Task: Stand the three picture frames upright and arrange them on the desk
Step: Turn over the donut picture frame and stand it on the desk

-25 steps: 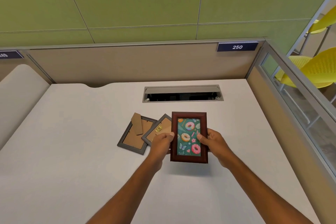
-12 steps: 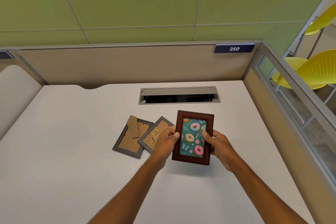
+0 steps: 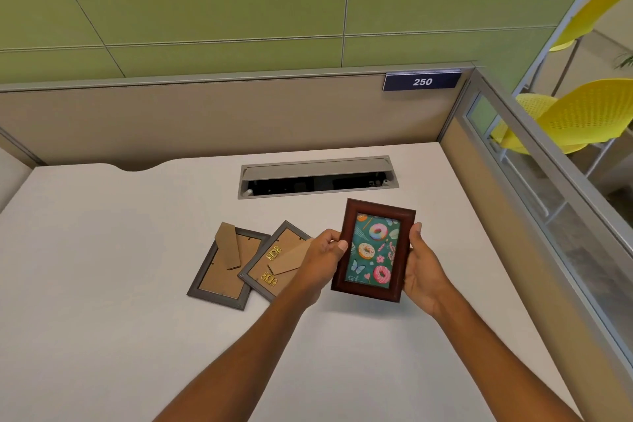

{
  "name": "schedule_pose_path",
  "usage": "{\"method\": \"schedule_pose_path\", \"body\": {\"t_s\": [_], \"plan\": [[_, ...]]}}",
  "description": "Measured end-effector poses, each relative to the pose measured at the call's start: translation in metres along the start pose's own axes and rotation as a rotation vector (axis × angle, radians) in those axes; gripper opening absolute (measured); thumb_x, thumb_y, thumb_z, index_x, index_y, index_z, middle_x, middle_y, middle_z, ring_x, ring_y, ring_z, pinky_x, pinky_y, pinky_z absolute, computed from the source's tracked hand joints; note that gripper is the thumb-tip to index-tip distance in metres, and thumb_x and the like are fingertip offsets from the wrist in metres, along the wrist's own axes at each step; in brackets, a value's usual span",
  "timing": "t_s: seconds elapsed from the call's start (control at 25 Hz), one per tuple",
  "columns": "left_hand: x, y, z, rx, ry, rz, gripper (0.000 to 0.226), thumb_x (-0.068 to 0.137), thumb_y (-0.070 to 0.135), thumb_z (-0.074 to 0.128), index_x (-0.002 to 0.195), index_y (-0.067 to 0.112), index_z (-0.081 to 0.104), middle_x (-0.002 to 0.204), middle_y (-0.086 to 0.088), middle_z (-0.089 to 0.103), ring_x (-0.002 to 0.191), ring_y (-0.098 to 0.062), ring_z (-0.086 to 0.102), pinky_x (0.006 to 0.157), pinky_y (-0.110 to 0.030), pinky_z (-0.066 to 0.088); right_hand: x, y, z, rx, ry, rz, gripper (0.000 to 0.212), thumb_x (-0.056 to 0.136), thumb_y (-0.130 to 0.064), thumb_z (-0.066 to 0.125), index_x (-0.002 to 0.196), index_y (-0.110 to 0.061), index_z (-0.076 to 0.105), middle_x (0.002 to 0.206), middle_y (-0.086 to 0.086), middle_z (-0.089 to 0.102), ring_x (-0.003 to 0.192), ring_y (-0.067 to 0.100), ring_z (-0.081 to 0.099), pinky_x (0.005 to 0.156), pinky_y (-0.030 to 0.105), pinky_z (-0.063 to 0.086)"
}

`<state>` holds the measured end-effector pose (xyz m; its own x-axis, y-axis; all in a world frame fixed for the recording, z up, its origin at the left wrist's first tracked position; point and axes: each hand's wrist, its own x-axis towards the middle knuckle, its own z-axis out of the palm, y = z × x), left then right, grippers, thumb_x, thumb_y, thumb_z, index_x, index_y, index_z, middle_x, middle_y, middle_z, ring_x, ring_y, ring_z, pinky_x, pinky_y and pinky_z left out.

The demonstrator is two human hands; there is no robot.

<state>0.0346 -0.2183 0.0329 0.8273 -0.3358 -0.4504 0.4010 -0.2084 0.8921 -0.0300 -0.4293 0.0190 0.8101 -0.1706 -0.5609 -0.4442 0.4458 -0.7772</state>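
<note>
Head view: we grip the brown frame (image 3: 373, 250) with left hand (image 3: 320, 255) and right hand (image 3: 423, 267), above the desk (image 3: 102, 319). Two grey frames (image 3: 222, 271) lie face down, overlapping. None stands yet.

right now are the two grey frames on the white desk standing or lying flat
Lying flat, face down: both grey frames show brown cardboard backs and folded easel stands, one overlapping the other on the white desk.

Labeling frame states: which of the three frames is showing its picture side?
The dark red-brown wooden frame with the donut print, held between left hand and right hand. Both grey frames lie face down, cardboard backs up.
</note>
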Motion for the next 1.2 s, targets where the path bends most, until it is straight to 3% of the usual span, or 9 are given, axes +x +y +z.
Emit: {"method": "schedule_pose_path", "body": {"t_s": [0.2,0.32,0.4,0.48,0.64,0.8,1.04,1.2], "plan": [[0.03,0.006,0.007,0.002,-0.037,-0.022,0.021,0.114,0.033,0.053,0.117,0.015,0.063,0.113,0.002,0.082,0.104,-0.014,0.079,0.072,-0.018,0.062,0.024,-0.012,-0.003,0.017,0.098,-0.04,0.084,0.095,-0.086,0.032,0.137,-0.026,0.073,0.132,0.01,0.079,0.118,0.032,0.078,0.103,0.051,0.059],[0.047,0.014,0.01,-0.081,-0.081,-0.089,0.037,0.108,0.061,0.049,0.116,0.032,0.07,0.106,0.016,0.083,0.103,-0.01,0.08,0.081,-0.023,0.061,0.039,-0.019,-0.001,0.016,0.102,-0.036,0.087,0.094,-0.086,0.029,0.139,-0.024,0.071,0.13,0.01,0.08,0.118,0.033,0.078,0.102,0.053,0.06],[0.062,0.018,0.012,-0.124,-0.07,-0.124,0.057,0.092,0.084,0.04,0.113,0.041,0.07,0.108,0.019,0.08,0.104,-0.008,0.077,0.092,-0.03,0.056,0.048,-0.021,0.001,0.012,0.101,-0.035,0.087,0.095,-0.085,0.028,0.139,-0.025,0.07,0.129,0.009,0.08,0.116,0.032,0.078,0.098,0.053,0.062],[0.075,0.02,0.013,-0.138,-0.072,-0.119,0.067,0.081,0.093,0.035,0.112,0.046,0.071,0.109,0.022,0.078,0.107,-0.006,0.073,0.094,-0.031,0.053,0.058,-0.022,0.002,0.014,0.116,-0.039,0.085,0.096,-0.084,0.026,0.138,-0.025,0.071,0.128,0.008,0.081,0.115,0.031,0.079,0.093,0.05,0.065],[0.089,0.025,0.015,-0.119,-0.076,-0.077,0.081,0.071,0.103,0.037,0.115,0.046,0.074,0.104,0.024,0.083,0.1,-0.003,0.08,0.085,-0.024,0.054,0.075,-0.023,0.001,0.043,0.135,-0.064,0.083,0.097,-0.083,0.026,0.136,-0.026,0.072,0.131,0.009,0.079,0.118,0.03,0.078,0.097,0.049,0.063],[0.098,0.025,0.018,-0.088,-0.052,-0.084,0.089,0.063,0.106,0.04,0.115,0.042,0.075,0.1,0.023,0.084,0.104,-0.009,0.078,0.085,-0.026,0.053,0.087,-0.021,-0.002,0.05,0.135,-0.062,0.085,0.092,-0.086,0.031,0.137,-0.026,0.072,0.132,0.01,0.079,0.119,0.03,0.078,0.1,0.051,0.062],[0.108,0.012,0.019,-0.085,-0.056,-0.067,0.083,0.067,0.104,0.038,0.109,0.043,0.077,0.093,0.028,0.083,0.085,0.003,0.08,0.08,-0.025,0.05,0.095,-0.014,-0.006,0.068,0.14,-0.028,0.077,0.097,-0.083,0.028,0.119,-0.032,0.082,0.126,0.009,0.081,0.11,0.028,0.081,0.078,0.041,0.069],[0.112,0.009,0.018,-0.11,-0.055,-0.079,0.084,0.062,0.107,0.041,0.104,0.046,0.082,0.099,0.022,0.085,0.09,-0.001,0.081,0.083,-0.028,0.052,0.098,-0.013,-0.006,0.026,0.159,-0.029,0.086,0.096,-0.086,0.025,0.136,-0.027,0.073,0.13,0.008,0.08,0.118,0.03,0.078,0.099,0.051,0.063]]}}
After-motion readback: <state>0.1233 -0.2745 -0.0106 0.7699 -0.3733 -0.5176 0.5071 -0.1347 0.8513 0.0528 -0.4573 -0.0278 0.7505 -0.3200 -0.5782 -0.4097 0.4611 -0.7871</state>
